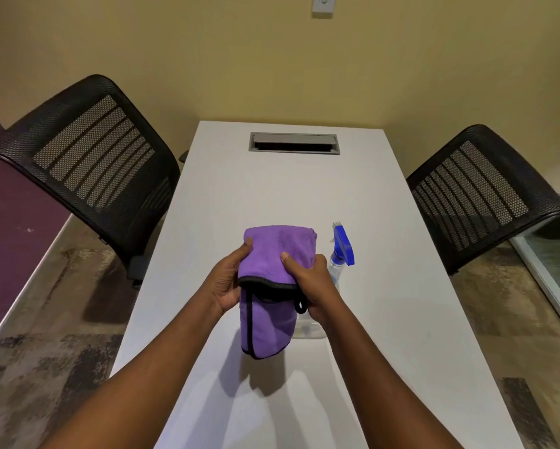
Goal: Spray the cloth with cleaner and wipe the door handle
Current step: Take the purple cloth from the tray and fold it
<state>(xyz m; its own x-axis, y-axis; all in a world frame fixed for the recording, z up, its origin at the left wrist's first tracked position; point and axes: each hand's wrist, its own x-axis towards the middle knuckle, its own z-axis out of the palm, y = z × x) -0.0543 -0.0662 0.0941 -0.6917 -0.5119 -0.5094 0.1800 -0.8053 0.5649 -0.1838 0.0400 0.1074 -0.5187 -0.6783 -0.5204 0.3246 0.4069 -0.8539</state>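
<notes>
A purple cloth with a black hem is folded and held up above the white table. My left hand grips its left side, thumb on top. My right hand grips its right side, thumb pressed on the fabric. The lower part of the cloth hangs down between my hands. A clear spray bottle with a blue trigger head stands on the table just right of my right hand, partly hidden behind it and the cloth. No door handle is in view.
A grey cable box is set into the far end of the table. Black mesh chairs stand at the left and right of the table. A light switch is on the yellow wall.
</notes>
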